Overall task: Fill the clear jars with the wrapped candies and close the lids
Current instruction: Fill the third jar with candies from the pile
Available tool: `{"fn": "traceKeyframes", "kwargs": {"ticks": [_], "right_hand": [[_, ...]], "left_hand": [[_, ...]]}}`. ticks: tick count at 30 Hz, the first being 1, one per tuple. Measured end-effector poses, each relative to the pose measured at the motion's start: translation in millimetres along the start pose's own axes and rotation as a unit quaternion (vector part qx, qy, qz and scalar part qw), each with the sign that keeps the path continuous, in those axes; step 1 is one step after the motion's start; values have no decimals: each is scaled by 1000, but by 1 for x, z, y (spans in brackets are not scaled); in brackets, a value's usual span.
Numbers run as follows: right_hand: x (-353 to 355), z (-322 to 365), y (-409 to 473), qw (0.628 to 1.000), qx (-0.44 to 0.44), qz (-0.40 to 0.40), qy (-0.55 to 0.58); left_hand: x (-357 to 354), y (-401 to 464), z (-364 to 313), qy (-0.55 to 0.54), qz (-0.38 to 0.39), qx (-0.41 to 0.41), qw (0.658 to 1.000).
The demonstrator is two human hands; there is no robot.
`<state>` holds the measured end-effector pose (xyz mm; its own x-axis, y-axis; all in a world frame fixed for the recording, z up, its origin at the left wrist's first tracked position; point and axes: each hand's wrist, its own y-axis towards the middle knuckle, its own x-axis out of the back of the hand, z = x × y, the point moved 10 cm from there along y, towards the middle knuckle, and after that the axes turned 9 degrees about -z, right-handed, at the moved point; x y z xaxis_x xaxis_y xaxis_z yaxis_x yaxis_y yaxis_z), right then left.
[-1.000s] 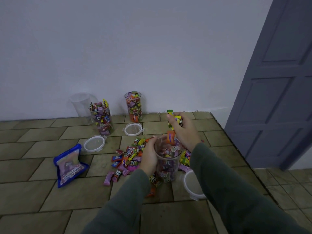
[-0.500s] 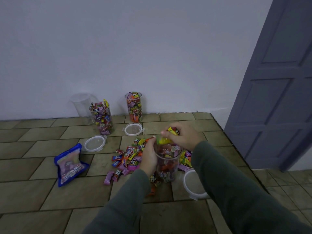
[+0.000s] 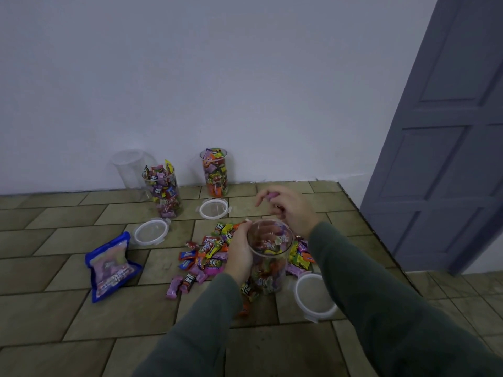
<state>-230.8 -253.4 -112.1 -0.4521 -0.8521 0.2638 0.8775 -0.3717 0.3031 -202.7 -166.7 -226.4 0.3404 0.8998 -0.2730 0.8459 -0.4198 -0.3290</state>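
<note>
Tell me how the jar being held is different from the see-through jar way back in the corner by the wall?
The held jar is partly filled with candies; the corner jar looks empty. The held jar is gripped by the left hand; nothing touches the corner jar. The held jar stands amid the loose candy pile; the corner jar stands against the wall. Both are clear, upright and lidless.

1. Near jar (image 3: 269, 257): clear, upright, open, partly filled.
2. Two full jars (image 3: 163, 191) (image 3: 215, 172) and an empty jar (image 3: 129, 170) stand by the wall.
3. Loose candies (image 3: 206, 251) lie piled on the floor.
4. Three lids (image 3: 149, 231) (image 3: 213, 208) (image 3: 313, 296) lie flat.
</note>
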Motion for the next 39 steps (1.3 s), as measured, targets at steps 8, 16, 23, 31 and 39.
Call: {"fn": "traceKeyframes", "kwargs": {"ticks": [8, 16, 23, 31, 39], "right_hand": [[-6, -20, 0, 966, -92, -41, 237], [3, -13, -11, 998, -40, -6, 57], [-9, -13, -19, 985, 15, 87, -146], [23, -47, 6, 995, -39, -19, -88], [12, -164, 15, 937, -132, 67, -317]], "left_hand": [[3, 5, 0, 4, -2, -11, 1000], [2, 7, 2, 18, -5, -3, 1000], [2, 14, 4, -4, 17, -30, 999], [7, 18, -3, 15, 48, -51, 997], [57, 72, -12, 480, -75, -175, 857]]}}
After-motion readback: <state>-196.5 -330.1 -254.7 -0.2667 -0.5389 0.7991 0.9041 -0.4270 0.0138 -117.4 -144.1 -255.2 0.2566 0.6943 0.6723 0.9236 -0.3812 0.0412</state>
